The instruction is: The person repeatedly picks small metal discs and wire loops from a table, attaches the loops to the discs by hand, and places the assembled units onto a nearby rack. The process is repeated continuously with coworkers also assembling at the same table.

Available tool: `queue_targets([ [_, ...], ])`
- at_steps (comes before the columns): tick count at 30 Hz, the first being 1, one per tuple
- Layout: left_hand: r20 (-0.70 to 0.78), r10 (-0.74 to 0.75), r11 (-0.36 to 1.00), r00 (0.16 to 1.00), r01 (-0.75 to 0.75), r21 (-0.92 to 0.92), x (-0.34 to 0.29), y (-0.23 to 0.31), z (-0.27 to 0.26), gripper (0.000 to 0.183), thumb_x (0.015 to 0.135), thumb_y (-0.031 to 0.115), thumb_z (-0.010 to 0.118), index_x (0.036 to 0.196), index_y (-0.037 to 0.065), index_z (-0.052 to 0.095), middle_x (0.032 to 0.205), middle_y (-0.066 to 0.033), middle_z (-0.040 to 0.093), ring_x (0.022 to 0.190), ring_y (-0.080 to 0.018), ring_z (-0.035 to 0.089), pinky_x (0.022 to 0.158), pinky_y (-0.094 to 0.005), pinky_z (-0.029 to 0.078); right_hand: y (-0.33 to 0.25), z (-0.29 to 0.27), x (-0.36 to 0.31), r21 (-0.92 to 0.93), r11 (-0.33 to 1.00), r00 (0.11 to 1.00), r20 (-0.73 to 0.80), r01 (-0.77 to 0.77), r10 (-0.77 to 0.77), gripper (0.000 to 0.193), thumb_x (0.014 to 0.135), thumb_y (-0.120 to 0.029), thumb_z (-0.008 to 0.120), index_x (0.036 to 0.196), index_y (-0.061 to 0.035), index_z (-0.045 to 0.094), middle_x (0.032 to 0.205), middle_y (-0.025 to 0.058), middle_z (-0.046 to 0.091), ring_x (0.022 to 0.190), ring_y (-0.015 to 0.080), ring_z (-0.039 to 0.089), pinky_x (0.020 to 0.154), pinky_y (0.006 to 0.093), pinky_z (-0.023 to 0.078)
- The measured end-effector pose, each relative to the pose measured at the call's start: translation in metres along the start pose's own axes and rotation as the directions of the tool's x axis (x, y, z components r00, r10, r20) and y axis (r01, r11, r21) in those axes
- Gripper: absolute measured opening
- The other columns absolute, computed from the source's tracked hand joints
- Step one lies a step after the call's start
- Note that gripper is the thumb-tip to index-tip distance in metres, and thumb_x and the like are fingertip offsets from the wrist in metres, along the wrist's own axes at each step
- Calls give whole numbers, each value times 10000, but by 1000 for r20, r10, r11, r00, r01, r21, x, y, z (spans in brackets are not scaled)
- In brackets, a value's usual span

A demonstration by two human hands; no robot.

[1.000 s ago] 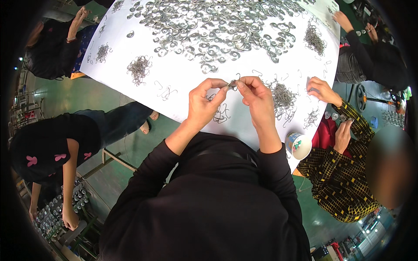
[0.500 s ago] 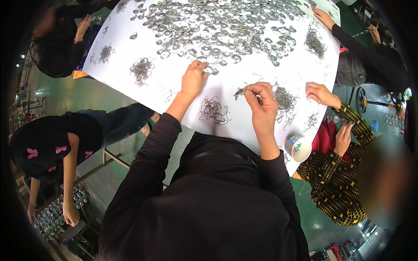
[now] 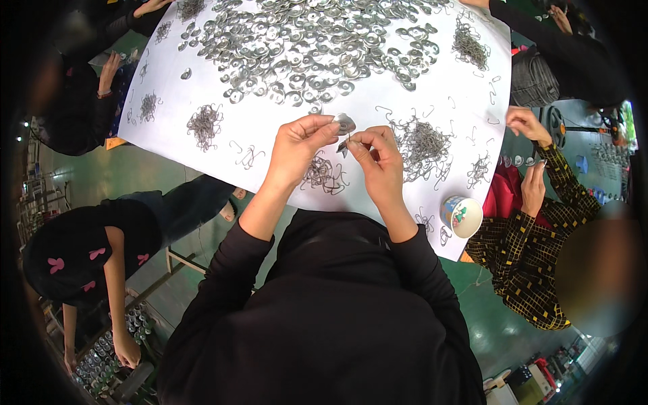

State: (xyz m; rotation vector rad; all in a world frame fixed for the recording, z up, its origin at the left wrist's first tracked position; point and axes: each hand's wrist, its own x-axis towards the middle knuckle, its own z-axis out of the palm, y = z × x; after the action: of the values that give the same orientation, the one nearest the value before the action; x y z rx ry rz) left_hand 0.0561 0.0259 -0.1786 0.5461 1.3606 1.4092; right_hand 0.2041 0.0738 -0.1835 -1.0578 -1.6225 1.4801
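Pinched in my left hand (image 3: 295,147) is a shiny round metal disc (image 3: 345,122) with a raised centre. My right hand (image 3: 383,167) is closed on a small bent metal piece (image 3: 343,146), held right against the disc's lower edge. Whether a wire hook is between those fingertips is too small to tell. Beyond both hands lies a broad heap of similar metal discs (image 3: 297,50). Under my hands a pile of thin wire hooks (image 3: 322,177) rests on the white tabletop (image 3: 263,125), and a larger hook pile (image 3: 424,143) is beside my right hand.
A paper cup (image 3: 470,217) with coloured bits on its side stands at the table's right edge. Further hook piles (image 3: 204,126) are spread about. A co-worker in a yellow-checked sleeve (image 3: 516,270) sits at right; another person (image 3: 74,250) bends over a rack at left.
My left hand has lifted a disc from the near edge of the heap and brought it toward me. My right hand has moved left, so both hands now meet.
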Motion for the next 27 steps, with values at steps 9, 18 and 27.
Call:
queue_targets([
  [9,-43,210,965,977,-200,169,-18,4,7,104,814,27,660,915,12,681,896,-21,619,745,-57,555,638,-174,432,2,6,-5,27,999,999,-8,-32,32,71,792,-85,664,849,-44,654,816,15,506,691,109,488,565,236,391],
  [18,-146,382,906,913,-339,254,-24,16,-11,127,800,27,680,927,33,687,921,-22,626,766,-65,552,685,-184,442,81,-64,26,-702,704,994,-86,-104,61,91,787,-154,648,851,-90,658,843,81,573,729,248,596,631,379,477],
  [27,-241,363,917,900,-301,261,-33,19,-19,128,816,59,675,941,34,690,923,-18,627,786,-67,546,702,-194,432,92,-46,27,-762,645,984,63,-61,167,162,798,-260,638,874,-119,662,945,89,569,838,292,616,708,409,497],
])
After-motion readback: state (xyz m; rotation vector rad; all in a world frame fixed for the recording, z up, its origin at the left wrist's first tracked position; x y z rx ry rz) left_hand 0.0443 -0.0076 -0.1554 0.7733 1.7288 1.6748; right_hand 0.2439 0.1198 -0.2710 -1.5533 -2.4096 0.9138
